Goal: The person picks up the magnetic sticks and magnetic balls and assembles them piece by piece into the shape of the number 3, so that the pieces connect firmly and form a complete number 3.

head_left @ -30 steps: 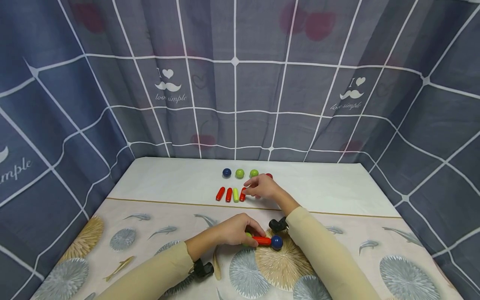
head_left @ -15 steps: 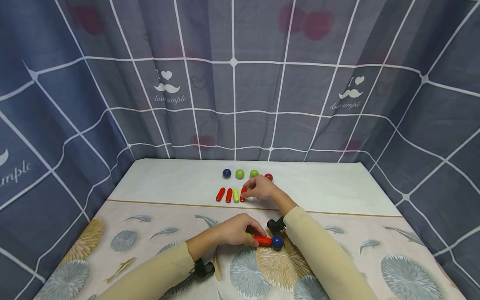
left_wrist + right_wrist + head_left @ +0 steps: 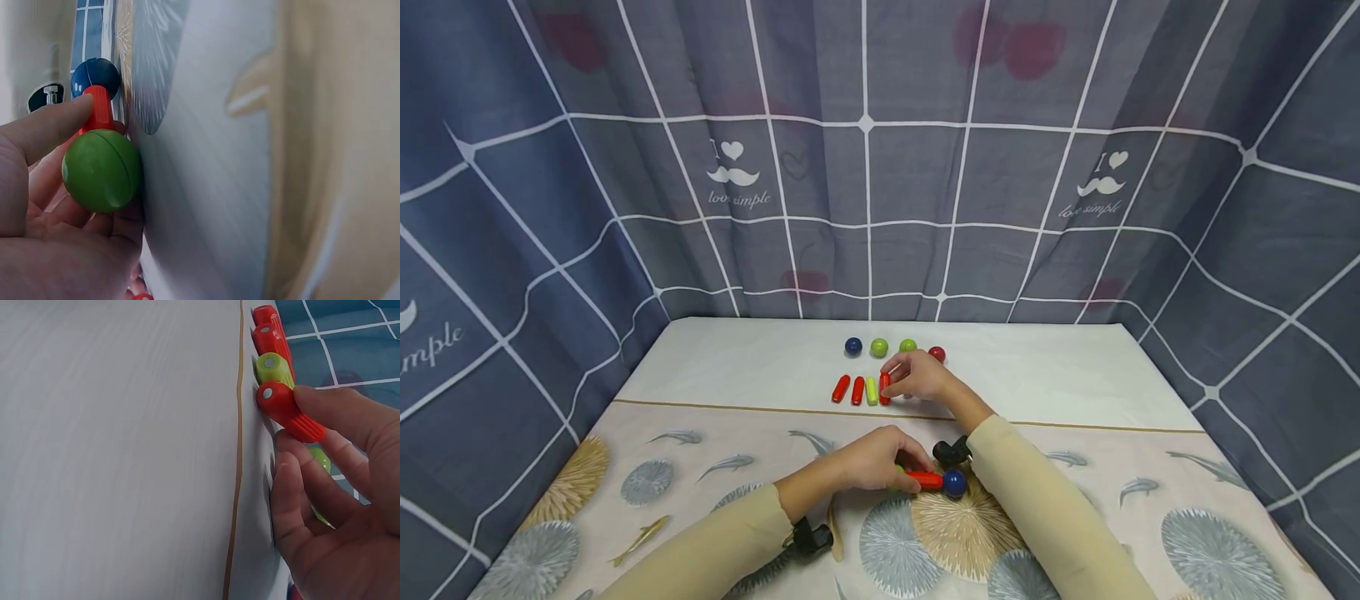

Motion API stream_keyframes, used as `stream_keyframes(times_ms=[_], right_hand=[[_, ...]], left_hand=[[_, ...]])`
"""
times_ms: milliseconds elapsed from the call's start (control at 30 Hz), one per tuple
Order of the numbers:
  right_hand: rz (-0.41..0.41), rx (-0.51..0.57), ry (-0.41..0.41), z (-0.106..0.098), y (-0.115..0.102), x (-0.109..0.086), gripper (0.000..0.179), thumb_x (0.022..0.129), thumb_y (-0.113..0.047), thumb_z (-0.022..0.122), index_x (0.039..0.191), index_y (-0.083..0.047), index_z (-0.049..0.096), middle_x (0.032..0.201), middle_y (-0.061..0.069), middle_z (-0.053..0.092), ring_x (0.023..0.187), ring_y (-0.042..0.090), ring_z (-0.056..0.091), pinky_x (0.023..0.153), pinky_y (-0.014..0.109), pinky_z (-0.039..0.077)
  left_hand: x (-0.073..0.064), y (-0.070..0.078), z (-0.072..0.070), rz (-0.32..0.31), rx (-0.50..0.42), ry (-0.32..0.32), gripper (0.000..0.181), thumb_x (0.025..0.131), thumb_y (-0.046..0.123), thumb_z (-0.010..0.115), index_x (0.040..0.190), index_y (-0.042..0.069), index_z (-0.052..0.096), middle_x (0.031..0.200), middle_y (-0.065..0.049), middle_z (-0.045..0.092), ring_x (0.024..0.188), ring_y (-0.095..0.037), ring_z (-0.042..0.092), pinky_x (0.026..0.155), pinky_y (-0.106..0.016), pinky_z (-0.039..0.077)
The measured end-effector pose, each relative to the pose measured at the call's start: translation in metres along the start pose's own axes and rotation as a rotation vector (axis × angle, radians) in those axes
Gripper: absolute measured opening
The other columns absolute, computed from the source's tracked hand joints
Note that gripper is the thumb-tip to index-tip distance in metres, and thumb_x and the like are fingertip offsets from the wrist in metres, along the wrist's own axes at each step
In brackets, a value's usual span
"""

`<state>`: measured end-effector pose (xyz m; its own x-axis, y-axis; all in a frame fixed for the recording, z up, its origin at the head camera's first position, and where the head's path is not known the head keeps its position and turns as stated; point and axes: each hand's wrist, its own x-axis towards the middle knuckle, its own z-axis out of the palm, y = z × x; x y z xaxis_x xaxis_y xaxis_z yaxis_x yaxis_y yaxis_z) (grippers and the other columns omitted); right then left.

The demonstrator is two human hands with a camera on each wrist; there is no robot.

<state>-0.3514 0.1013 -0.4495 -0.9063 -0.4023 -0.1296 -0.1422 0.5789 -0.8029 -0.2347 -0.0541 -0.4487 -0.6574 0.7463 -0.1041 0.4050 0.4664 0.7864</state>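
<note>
My left hand (image 3: 874,460) grips a red rod (image 3: 927,481) low over the tablecloth. A blue ball (image 3: 954,483) sits on the rod's far end and a green ball (image 3: 101,170) on its near end, by the palm. On the white strip, my right hand (image 3: 923,377) pinches another red rod (image 3: 289,411) between thumb and fingers. This rod is ribbed, with a silver disc in its end, and is the rightmost of a row. Beside it lie a yellow-green rod (image 3: 872,391) and two red ones, the nearer being a red rod (image 3: 857,391).
Behind the rods is a row of balls: a dark blue ball (image 3: 853,347), a green ball (image 3: 879,347), a second green ball (image 3: 907,345) and a red ball (image 3: 937,354). A grey checked curtain (image 3: 910,183) encloses the table's back and sides.
My right hand's fingers have closed in on the rightmost red rod, which now stands a little straighter. The left hand stays put with its rod and balls.
</note>
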Motion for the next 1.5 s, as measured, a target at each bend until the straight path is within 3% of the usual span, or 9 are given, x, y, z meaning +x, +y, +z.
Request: stream_keyframes(times_ms=[133,300,433,600,933,1167,1300,1500], right_hand=[[0.014,0.046,0.000,-0.001,0.000,-0.001,0.034,0.084,-0.011,0.083,0.115,-0.011,0.070,0.094,0.005,0.070,0.068,0.015,0.058,0.059,0.024,0.049],[0.029,0.122,0.007,-0.005,0.001,-0.005,0.033,0.084,-0.007,0.080,0.115,-0.007,0.068,0.096,0.008,0.067,0.069,0.015,0.064,0.064,0.026,0.055],[0.047,0.190,0.008,-0.010,0.003,-0.008,0.033,0.085,-0.007,0.079,0.116,-0.005,0.066,0.098,0.009,0.063,0.071,0.017,0.068,0.070,0.029,0.061],[0.055,0.277,0.009,-0.017,0.007,-0.016,0.033,0.085,-0.003,0.078,0.116,-0.002,0.066,0.098,0.009,0.060,0.075,0.018,0.069,0.073,0.032,0.063],[0.039,0.296,0.036,-0.029,0.024,-0.033,0.038,0.085,-0.008,0.080,0.118,-0.002,0.064,0.096,0.008,0.065,0.077,0.015,0.070,0.072,0.027,0.060],[0.021,0.370,0.036,-0.031,0.032,-0.049,0.040,0.085,-0.004,0.078,0.120,0.004,0.062,0.096,0.008,0.065,0.080,0.016,0.070,0.075,0.031,0.063],[0.019,0.378,0.032,-0.033,0.034,-0.060,0.042,0.086,-0.005,0.078,0.123,0.005,0.061,0.097,0.009,0.066,0.081,0.016,0.070,0.078,0.034,0.063],[0.058,0.374,0.050,-0.037,0.036,-0.073,0.041,0.085,-0.005,0.080,0.122,0.002,0.063,0.097,0.008,0.066,0.081,0.017,0.069,0.077,0.034,0.063]], left_hand=[[0.003,0.002,0.001,0.016,0.023,0.002,0.023,0.083,0.006,0.084,0.105,0.011,0.080,0.096,0.001,0.078,0.079,-0.003,0.061,0.075,-0.016,0.049],[0.009,0.009,0.004,0.032,0.019,0.005,0.023,0.083,0.005,0.084,0.105,0.009,0.080,0.093,-0.001,0.077,0.074,0.004,0.058,0.072,-0.014,0.049],[0.014,0.012,0.007,0.040,0.008,0.007,0.023,0.083,0.004,0.084,0.104,0.007,0.079,0.090,-0.005,0.077,0.072,0.004,0.059,0.071,-0.013,0.051],[0.018,0.012,0.010,0.031,0.006,0.018,0.023,0.082,0.005,0.084,0.104,0.008,0.079,0.084,-0.001,0.075,0.069,0.003,0.059,0.068,-0.013,0.051],[0.022,0.010,0.016,0.046,-0.022,0.069,0.017,0.080,0.006,0.087,0.096,0.007,0.080,0.075,0.000,0.072,0.064,0.004,0.057,0.061,-0.013,0.049],[0.022,0.010,0.019,0.027,-0.047,0.096,0.016,0.080,0.006,0.087,0.093,0.008,0.080,0.073,0.000,0.072,0.063,0.003,0.057,0.058,-0.013,0.046],[0.021,0.008,0.017,0.044,-0.061,0.080,0.018,0.080,0.005,0.086,0.097,0.008,0.080,0.076,-0.002,0.074,0.065,0.002,0.058,0.060,-0.013,0.048],[0.017,0.004,0.009,0.036,-0.046,0.015,0.025,0.082,0.006,0.085,0.106,0.013,0.081,0.076,0.008,0.071,0.066,0.001,0.058,0.062,-0.016,0.052]])
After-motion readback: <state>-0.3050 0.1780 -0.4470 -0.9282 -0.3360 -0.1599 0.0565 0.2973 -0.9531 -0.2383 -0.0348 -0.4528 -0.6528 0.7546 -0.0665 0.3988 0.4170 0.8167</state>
